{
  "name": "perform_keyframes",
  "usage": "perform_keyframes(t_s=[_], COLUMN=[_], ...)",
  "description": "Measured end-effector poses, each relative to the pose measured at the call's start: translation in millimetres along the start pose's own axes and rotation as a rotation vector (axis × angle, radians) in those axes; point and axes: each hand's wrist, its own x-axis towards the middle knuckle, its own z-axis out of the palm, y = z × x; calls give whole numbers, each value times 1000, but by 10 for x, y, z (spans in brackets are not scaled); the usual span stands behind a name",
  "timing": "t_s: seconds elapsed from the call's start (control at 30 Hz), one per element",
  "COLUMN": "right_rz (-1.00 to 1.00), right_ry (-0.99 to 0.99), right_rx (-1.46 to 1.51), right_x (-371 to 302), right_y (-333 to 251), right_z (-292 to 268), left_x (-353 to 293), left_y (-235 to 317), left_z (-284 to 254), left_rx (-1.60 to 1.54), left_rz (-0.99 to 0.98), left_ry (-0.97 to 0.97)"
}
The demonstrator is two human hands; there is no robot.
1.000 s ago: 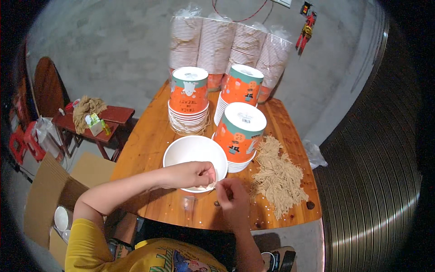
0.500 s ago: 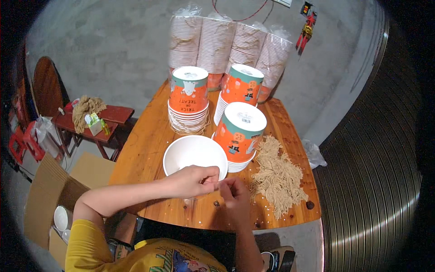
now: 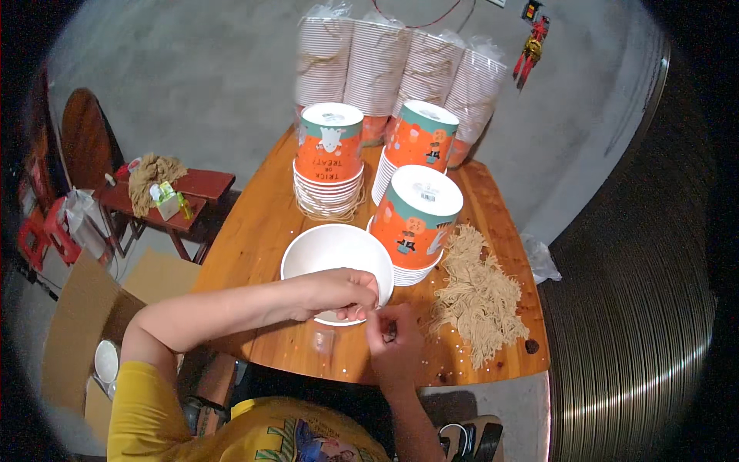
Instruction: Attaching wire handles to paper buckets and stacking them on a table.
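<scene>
A white paper bucket [image 3: 323, 250] stands on the wooden table with its open mouth toward me. My left hand [image 3: 339, 294] reaches across its near rim, fingers bent and pinched together. Just right of that rim, my right hand [image 3: 395, 339] is closed, its thumb and fingertips meeting those of my left hand. Whatever is pinched between them is too small to make out. To the right lies a loose heap of tan cords [image 3: 481, 304]. Right behind the white bucket is an upside-down stack of orange and green paper buckets [image 3: 412, 223].
Two more upside-down bucket stacks [image 3: 331, 158] [image 3: 427, 142] stand farther back, the left one with cords around its base. Tall bagged stacks [image 3: 373, 69] line the table's far end. At left are a cardboard box [image 3: 81, 316] and a red bench [image 3: 204, 185].
My right hand has turned and come slightly toward me and left. My left hand has shifted a little, its fingers now pointing more downward. The view has tilted slightly.
</scene>
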Motion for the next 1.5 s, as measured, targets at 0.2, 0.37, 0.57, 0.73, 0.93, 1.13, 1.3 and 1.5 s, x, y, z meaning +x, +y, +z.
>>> perform_keyframes(t_s=[0.2,0.37,0.57,0.73,0.93,1.13,1.3,1.5], right_rz=[92,143,105,64,-163,-290,170,16], right_ry=[56,21,26,-16,11,-53,-7,-77], right_rx=[253,270,258,114,-151,-166,396,89], right_x=[-36,-31,-55,-64,-76,-23,-24,67], right_y=[40,-27,39,-153,48,43,69,111], right_z=[65,32,35,58,58,-62,3,-8], left_x=[-64,-115,-118,-118,-171,-177,-129,-157], left_y=[38,78,41,19,76,58,37,47], left_z=[-11,-11,-30,-39,-45,-87,-120,-48], left_rx=[-28,-47,5,-7,-70,-127,-14,205], left_rz=[-72,-57,2,-19,9,-5,93,207], left_ry=[-20,-71,-16,6,-53,-50,-77,18])
